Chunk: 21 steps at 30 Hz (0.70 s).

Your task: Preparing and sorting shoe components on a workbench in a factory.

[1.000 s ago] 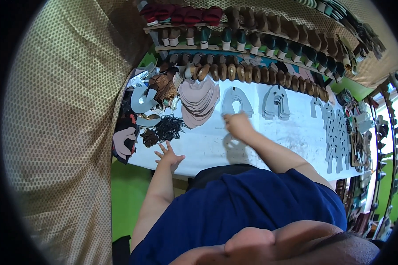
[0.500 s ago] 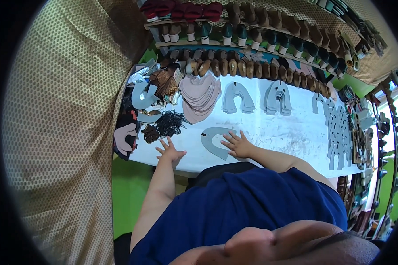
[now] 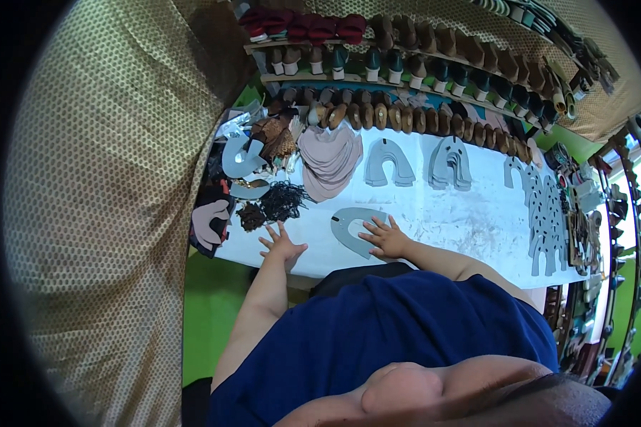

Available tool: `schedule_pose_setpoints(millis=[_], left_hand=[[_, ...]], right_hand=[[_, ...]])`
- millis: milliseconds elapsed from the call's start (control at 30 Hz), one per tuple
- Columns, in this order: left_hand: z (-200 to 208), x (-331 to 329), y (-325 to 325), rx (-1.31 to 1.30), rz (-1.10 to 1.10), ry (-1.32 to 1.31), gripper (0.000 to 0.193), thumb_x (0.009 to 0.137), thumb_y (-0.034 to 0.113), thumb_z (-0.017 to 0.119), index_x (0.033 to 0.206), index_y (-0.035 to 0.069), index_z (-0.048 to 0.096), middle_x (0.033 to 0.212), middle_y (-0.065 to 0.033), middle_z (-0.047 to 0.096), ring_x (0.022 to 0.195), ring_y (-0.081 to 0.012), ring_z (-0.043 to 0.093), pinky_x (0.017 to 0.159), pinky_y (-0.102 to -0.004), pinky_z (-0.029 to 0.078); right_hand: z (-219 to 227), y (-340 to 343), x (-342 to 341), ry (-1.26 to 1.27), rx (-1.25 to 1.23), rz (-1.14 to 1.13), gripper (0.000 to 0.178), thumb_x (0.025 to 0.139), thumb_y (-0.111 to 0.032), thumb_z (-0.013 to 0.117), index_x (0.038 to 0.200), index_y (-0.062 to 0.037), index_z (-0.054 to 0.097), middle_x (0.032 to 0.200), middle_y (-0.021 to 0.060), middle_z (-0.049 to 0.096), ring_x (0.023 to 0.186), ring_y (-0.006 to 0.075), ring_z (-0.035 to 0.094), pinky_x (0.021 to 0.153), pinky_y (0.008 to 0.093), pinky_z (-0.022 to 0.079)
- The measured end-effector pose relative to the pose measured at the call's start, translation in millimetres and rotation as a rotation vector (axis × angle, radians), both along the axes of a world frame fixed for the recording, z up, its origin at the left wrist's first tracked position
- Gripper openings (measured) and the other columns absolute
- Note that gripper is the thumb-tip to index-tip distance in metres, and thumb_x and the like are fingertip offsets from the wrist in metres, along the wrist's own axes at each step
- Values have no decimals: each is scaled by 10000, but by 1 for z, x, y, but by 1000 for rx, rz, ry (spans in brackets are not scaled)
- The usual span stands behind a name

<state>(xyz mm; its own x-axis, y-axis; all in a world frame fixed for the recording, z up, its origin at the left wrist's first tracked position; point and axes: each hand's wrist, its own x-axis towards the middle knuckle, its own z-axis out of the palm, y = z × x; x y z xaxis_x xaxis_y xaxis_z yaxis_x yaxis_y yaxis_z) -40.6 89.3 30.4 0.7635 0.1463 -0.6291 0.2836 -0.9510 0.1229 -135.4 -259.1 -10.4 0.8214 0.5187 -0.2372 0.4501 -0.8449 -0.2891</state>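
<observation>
1. Left hand (image 3: 283,245): fingers are fanned wide, thumb turned toward the right hand; nothing is seen to be gripped; the hand is held at the near edge of the white table (image 3: 470,245), whether pressed down or just above cannot be told
2. Right hand (image 3: 387,238): palm is turned down, fingers are spread apart and pointed toward the left hand; nothing is seen to be grasped
3. Grey U-shaped piece (image 3: 344,229): laid flat between the hands, nearer the right; its curved end, marked by a small dark tab, is turned toward the left hand, and its gap is partly covered by the right fingers; whether it is pressed cannot be told
4. Beyond the right hand, two stacks of grey arch-shaped pieces are set side by side, a nearer-left stack (image 3: 387,151) and a right-hand stack (image 3: 449,149)
5. Just past the left hand, a black stringy heap (image 3: 283,201) and a small brown bundle (image 3: 250,216) are placed; farther beyond, pink pieces (image 3: 332,164) are piled overlapping
6. Well to the right of both hands, more grey cut pieces (image 3: 541,226) are spread
</observation>
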Motion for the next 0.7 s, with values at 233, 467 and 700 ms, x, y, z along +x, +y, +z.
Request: schedule_pose_setpoints(millis=[233, 467, 700], left_hand=[[-12, -16, 22, -18, -327, 8, 1170, 784, 641, 660, 1587, 223, -82, 1636, -119, -212, 1465, -481, -195, 1111, -722, 5], [-27, -37, 64, -70, -495, -325, 1027, 836, 597, 616, 1596, 163, 78, 1654, -137, -121, 1519, -380, -67, 1158, -647, -14], [-21, 0, 116, 53, -196, -597, 753, 907, 468, 594, 1545, 173, 324, 1658, -147, -48, 1520, -381, -10, 1154, -656, 26]], right_hand=[[0, -38, -26, -267, -149, -179, 683, 936, -516, 523, 1541, -280, 312, 1638, 103, 185, 1516, 377, 91, 1142, 696, 94], [13, -64, -34, 69, -170, -581, 673, 961, -418, 522, 1561, -288, 245, 1647, 92, 157, 1514, 342, 134, 1149, 649, 187], [18, -47, -28, 143, -188, -720, 727, 926, -315, 593, 1558, -244, 242, 1630, 147, 186, 1482, 389, 220, 1109, 639, 310]])
